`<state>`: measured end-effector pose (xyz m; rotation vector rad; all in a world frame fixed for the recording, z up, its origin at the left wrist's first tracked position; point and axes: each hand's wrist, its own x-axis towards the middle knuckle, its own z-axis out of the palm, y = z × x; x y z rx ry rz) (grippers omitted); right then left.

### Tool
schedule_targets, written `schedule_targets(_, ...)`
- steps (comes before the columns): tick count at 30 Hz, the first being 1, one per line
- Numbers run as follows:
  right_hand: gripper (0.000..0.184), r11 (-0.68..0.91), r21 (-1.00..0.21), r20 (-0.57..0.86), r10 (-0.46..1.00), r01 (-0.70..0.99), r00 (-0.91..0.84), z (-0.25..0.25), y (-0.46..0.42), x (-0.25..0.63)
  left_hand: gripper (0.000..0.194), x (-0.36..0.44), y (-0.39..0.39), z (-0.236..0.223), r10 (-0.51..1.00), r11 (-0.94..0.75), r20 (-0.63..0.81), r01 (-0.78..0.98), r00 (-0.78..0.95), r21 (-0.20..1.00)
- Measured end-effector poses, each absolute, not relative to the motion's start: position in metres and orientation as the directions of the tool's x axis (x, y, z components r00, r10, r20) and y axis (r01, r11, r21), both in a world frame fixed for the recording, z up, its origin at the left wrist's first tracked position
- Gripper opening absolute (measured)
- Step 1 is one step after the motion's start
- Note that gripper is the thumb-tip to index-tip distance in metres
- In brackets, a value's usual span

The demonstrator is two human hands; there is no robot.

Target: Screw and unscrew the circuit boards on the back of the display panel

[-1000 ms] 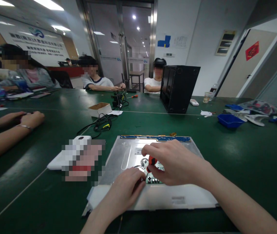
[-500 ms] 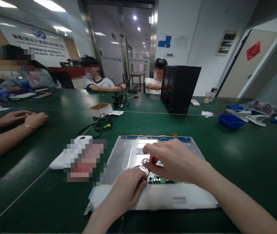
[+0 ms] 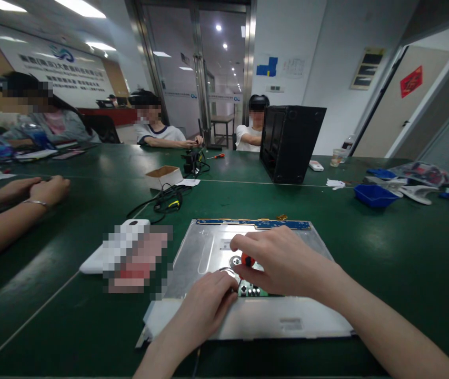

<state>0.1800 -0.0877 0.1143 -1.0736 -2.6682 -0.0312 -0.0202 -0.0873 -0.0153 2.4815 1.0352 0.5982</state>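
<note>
In front of me on the table lies a flat metal-backed panel (image 3: 192,268), like the back of a display, with a blue circuit strip (image 3: 287,225) along its far edge. A green circuit board (image 3: 253,290) shows partly between my hands. My right hand (image 3: 277,260) is closed round the red and black handle of a screwdriver (image 3: 248,259), whose thin shaft points down at the board. My left hand (image 3: 208,300) rests on the panel by the board's left end, its fingers closed beside the screwdriver's tip. Whatever those fingers pinch is hidden.
Left of the panel lie a white device (image 3: 135,229) and a blurred-out reddish item. Beyond are black cables (image 3: 165,202), a small open box (image 3: 163,178), a black computer case (image 3: 293,145) and a blue tray (image 3: 375,196). A co-worker's hands (image 3: 48,190) are at left; other people sit opposite.
My hands stay almost in place, with the screwdriver's handle turned slightly. At left, the co-worker's hands have drawn a little to the left and come together.
</note>
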Motion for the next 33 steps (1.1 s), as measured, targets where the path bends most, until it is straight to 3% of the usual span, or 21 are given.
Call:
schedule_targets(13, 0.019, 0.743, -0.133, 0.201, 0.669, 0.656, -0.716, 0.1194, -0.0901, 0.1853, 0.012, -0.0201, -0.0858, -0.0148, 0.730, -0.649, 0.224, 0.550, 0.646, 0.526)
schedule_targets(20, 0.033, 0.771, -0.185, 0.208, 0.636, 0.609, -0.743, 0.1190, -0.0903, 0.1862, 0.010, -0.0205, -0.0851, -0.0162, 0.732, -0.650, 0.234, 0.553, 0.640, 0.522)
schedule_targets(33, 0.025, 0.750, -0.127, 0.220, 0.659, 0.649, -0.719, 0.1192, -0.0901, 0.1829, 0.013, -0.0194, -0.0832, -0.0194, 0.747, -0.635, 0.210, 0.584, 0.630, 0.506)
